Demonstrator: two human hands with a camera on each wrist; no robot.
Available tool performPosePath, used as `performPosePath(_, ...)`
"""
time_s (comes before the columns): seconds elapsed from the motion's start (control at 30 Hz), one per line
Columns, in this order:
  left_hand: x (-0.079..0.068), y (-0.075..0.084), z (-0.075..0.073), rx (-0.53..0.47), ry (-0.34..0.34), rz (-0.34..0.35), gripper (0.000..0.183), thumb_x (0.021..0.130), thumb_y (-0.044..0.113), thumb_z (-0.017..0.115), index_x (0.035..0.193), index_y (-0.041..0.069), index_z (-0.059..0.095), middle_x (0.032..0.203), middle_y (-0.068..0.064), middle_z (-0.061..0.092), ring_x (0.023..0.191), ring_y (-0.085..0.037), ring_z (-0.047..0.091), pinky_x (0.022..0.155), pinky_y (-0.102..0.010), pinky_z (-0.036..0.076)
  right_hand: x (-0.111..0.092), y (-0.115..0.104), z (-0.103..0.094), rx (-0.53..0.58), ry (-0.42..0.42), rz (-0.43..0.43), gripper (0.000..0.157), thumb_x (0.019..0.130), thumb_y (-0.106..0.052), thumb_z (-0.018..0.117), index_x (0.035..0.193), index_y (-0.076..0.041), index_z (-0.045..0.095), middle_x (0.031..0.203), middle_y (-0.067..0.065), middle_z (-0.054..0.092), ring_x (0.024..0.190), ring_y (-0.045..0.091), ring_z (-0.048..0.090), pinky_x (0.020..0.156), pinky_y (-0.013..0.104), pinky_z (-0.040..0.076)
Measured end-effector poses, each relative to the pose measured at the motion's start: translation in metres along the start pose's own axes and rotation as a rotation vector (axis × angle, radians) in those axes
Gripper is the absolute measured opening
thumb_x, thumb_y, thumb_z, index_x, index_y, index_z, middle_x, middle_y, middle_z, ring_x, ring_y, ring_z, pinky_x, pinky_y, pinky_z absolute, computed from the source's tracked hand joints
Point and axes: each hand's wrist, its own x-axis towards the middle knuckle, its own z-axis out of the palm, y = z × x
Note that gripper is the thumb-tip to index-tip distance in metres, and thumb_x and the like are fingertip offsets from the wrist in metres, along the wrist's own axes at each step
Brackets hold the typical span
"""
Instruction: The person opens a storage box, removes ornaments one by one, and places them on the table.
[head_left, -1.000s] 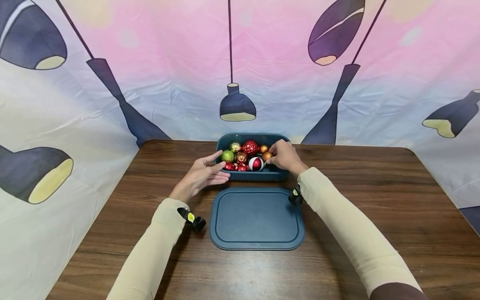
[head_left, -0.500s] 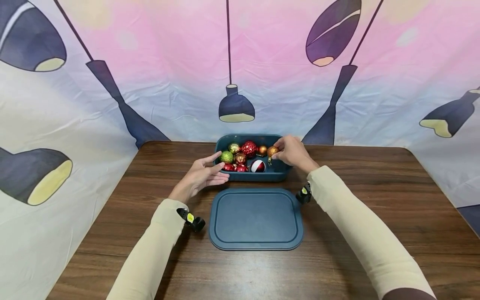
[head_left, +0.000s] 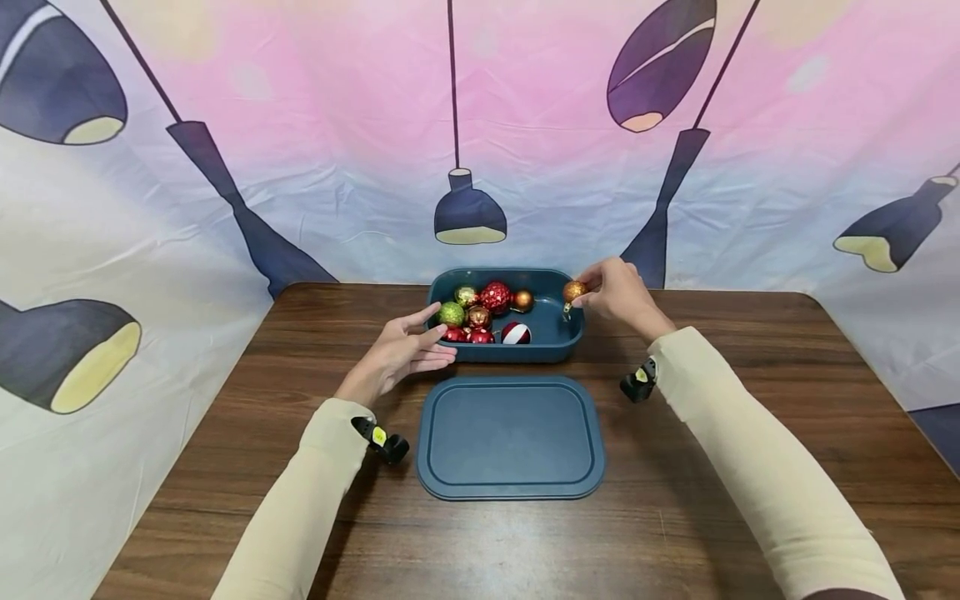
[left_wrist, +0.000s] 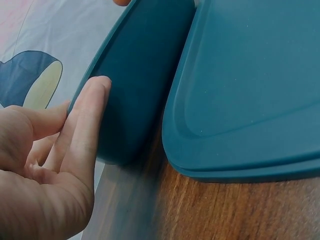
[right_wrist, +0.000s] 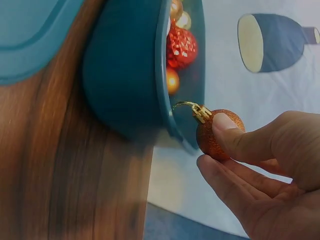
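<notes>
My right hand [head_left: 621,292] pinches an orange glitter bauble [head_left: 574,291] between thumb and fingers, at the right end of a dark teal box [head_left: 517,353]. The bauble's gold cap and hanging loop [right_wrist: 200,111] point back toward the box rim in the right wrist view. With fairly straight fingers, my left hand [head_left: 401,350] rests against the box's left front corner; its fingers [left_wrist: 82,130] lie along the outer wall. Inside the box are several baubles: a green one [head_left: 452,314], a large red one [head_left: 496,297], a small orange one [head_left: 522,300] and a red-and-white one [head_left: 516,333].
A flat teal lid [head_left: 510,437] lies on the wooden table [head_left: 720,375] just in front of the box. Behind the table's back edge hangs a cloth backdrop [head_left: 360,167] printed with lamps. The baubles are gathered mostly in the box's left part.
My right hand has lifted the orange glitter bauble from among the others and carried it right to the box's right end. The red-and-white bauble has turned a little. My left hand stays put.
</notes>
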Motion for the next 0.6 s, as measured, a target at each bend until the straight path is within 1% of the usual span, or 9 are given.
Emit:
performPosePath(0.17,0.0,0.0,0.0,-0.004,-0.002,-0.001,0.064,0.104,0.02,0.061,0.16,0.033,0.032,0.11,-0.023,0.072,0.094,-0.026,0.075,0.086,-0.038,0.062,-0.005,0.011,-0.008,-0.014,0.017,0.022,0.033,0.09,-0.007,0.078,0.119,0.008,0.071,0.11,0.026,0.071,0.101,0.038,0.067,0.09,0.051,0.056)
performPosePath(0.33,-0.001,0.0,0.002,-0.005,-0.015,0.009,0.064,0.104,0.02,0.06,0.161,0.031,0.031,0.112,-0.024,0.072,0.095,-0.027,0.075,0.088,-0.039,0.061,-0.013,0.024,-0.014,-0.022,0.027,0.053,0.035,0.089,-0.008,0.079,0.119,0.009,0.07,0.111,0.027,0.071,0.102,0.039,0.067,0.09,0.052,0.056)
performPosePath(0.6,-0.001,0.0,0.001,0.009,-0.002,0.012,0.065,0.104,0.021,0.061,0.161,0.032,0.031,0.109,-0.023,0.072,0.094,-0.026,0.075,0.084,-0.037,0.062,-0.022,0.043,-0.014,-0.024,0.015,0.066,0.038,0.089,-0.006,0.078,0.12,0.013,0.067,0.111,0.03,0.07,0.101,0.041,0.066,0.088,0.053,0.055)
